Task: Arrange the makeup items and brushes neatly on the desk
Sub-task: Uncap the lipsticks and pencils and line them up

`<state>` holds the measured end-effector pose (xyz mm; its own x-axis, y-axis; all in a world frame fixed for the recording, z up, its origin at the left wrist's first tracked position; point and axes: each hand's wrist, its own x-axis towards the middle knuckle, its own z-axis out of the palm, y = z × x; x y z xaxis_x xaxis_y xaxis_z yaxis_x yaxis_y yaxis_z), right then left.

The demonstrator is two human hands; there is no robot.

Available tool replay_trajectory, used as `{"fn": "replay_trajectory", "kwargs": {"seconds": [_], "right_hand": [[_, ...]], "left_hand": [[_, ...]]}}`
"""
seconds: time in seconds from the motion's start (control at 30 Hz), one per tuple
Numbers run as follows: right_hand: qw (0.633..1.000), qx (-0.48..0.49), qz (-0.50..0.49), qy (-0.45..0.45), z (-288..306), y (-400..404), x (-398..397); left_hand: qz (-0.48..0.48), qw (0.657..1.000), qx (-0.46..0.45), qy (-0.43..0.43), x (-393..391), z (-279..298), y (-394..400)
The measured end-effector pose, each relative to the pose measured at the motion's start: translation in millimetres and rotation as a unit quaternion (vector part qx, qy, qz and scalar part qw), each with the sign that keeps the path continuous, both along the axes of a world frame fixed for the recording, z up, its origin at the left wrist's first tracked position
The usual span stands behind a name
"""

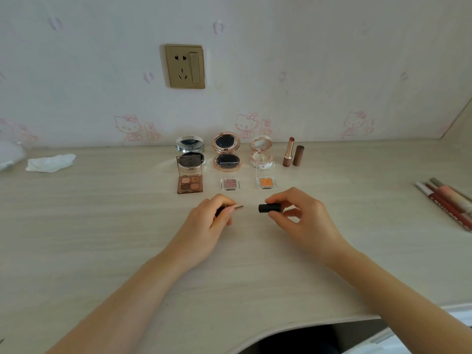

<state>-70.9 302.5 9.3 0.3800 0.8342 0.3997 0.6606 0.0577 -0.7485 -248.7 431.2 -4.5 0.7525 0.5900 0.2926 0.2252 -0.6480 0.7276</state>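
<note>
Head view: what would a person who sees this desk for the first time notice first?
Probably the two hands at the centre: the left hand grips a lipstick body and the right hand pinches its black cap, the two apart. Behind them, open compacts and small palettes stand in neat rows near the wall, with an uncapped lipstick and its cap at the right end. Several pencils lie at the far right edge.

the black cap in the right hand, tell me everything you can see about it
The black cap is a short, matte, dark cylinder, plastic by its look, with its open mouth facing left. It lies level above the desk, pinched by the right hand with fingers above and thumb below. It is off its lipstick tube, whose pale metallic end sticks out of the left hand and points at it across a small gap.
</note>
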Motion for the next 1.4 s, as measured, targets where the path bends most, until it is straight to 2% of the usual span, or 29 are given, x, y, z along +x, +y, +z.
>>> {"fn": "replay_trajectory", "kwargs": {"seconds": [0.1,0.3,0.67,0.97,1.13,1.4], "right_hand": [[0.996,-0.016,-0.024,0.081,-2,1,-5],[0.983,-0.023,-0.010,0.183,-1,0,-7],[0.985,0.016,-0.040,0.166,4,-18,28],[0.973,0.052,-0.087,0.205,1,-33,83],[0.979,0.043,-0.135,0.148,4,-26,117],[0.987,-0.048,-0.154,-0.005,-3,17,150]], "left_hand": [[-0.001,0.998,-0.059,-0.034,1,3,-3],[-0.014,0.988,-0.131,-0.085,7,13,-12],[-0.036,0.980,-0.183,-0.066,43,25,-26],[-0.007,0.997,-0.081,-0.021,113,42,-35],[-0.007,0.995,-0.103,-0.011,156,61,-21],[0.093,0.990,0.064,0.088,211,60,7]]}}
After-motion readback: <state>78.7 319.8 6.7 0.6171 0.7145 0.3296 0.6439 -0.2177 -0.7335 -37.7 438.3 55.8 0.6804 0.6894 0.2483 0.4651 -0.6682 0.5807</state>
